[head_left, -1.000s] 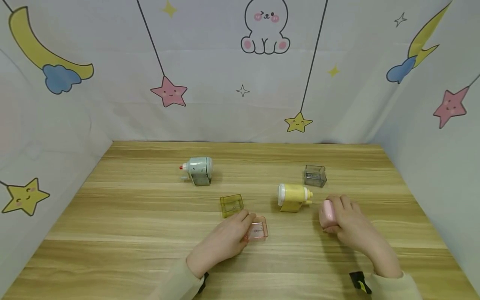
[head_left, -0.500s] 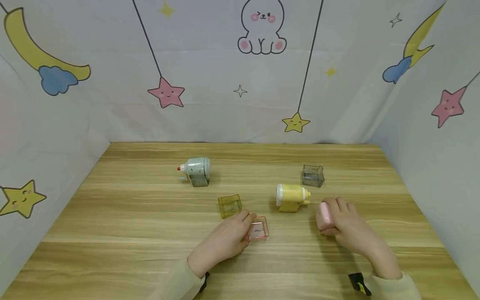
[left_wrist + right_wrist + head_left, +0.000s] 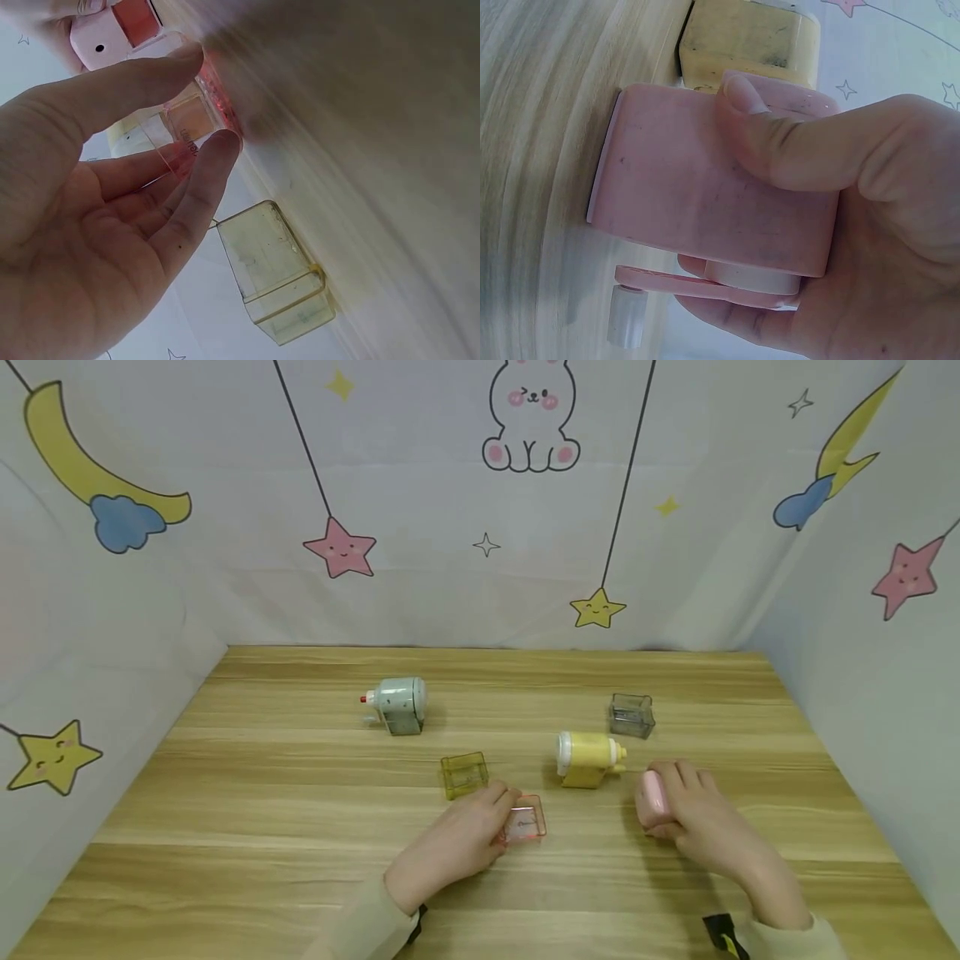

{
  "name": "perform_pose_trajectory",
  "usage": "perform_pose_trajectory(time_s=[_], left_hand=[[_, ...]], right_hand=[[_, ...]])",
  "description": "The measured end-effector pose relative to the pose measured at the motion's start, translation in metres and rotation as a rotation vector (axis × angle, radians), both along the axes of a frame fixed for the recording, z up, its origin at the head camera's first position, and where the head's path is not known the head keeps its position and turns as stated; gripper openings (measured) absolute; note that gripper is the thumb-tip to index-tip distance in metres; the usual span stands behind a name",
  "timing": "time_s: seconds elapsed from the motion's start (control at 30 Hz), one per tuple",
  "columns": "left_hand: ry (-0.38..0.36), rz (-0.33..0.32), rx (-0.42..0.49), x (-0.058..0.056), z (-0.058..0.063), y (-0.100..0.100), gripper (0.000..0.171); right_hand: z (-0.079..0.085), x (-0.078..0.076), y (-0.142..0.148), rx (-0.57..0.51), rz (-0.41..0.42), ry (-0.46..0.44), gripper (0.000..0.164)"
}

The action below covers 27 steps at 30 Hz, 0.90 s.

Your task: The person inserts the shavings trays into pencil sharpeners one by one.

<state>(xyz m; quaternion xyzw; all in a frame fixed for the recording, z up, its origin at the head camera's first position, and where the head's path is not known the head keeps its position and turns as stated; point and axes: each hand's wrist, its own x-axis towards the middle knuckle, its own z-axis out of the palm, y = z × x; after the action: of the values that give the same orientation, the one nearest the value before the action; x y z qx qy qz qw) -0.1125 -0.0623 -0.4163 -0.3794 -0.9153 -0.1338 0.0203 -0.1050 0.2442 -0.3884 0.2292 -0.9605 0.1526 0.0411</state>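
My right hand (image 3: pixel 705 822) grips a pink crank pencil sharpener (image 3: pixel 653 799) near the table's right side. In the right wrist view the thumb lies along the pink sharpener body (image 3: pixel 705 180), and its crank handle (image 3: pixel 682 283) shows below. With thumb and fingers my left hand (image 3: pixel 457 835) holds a clear pink shavings drawer (image 3: pixel 527 820), low at the tabletop. The left wrist view shows this pink drawer (image 3: pixel 191 120) between thumb and fingertips. Just beyond the left hand lies a clear yellow drawer (image 3: pixel 464 774). A yellow crank sharpener (image 3: pixel 587 758) stands between and beyond the hands.
A grey-green crank sharpener (image 3: pixel 401 704) with a red tip stands at the back left. At the back right lies a clear grey drawer (image 3: pixel 632 716). Printed cloth walls (image 3: pixel 420 610) border the wooden table (image 3: pixel 262 810) at the back and both sides.
My left hand and the pink drawer have shifted slightly right. The pink sharpener has turned a little in place within my right hand's grip. The other sharpeners and drawers stay put.
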Motion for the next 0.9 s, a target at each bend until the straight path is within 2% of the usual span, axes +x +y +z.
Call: perform_pose_trajectory(time_s=[0.37,0.9], left_hand=[[0.028,-0.017,0.018,-0.002,0.0,0.005,0.061],[0.048,-0.028,0.02,-0.005,-0.001,0.012,0.057]], right_hand=[[0.0,0.001,0.0,-0.01,-0.022,-0.035,0.07],[-0.003,0.002,-0.002,-0.008,-0.013,-0.024,0.069]])
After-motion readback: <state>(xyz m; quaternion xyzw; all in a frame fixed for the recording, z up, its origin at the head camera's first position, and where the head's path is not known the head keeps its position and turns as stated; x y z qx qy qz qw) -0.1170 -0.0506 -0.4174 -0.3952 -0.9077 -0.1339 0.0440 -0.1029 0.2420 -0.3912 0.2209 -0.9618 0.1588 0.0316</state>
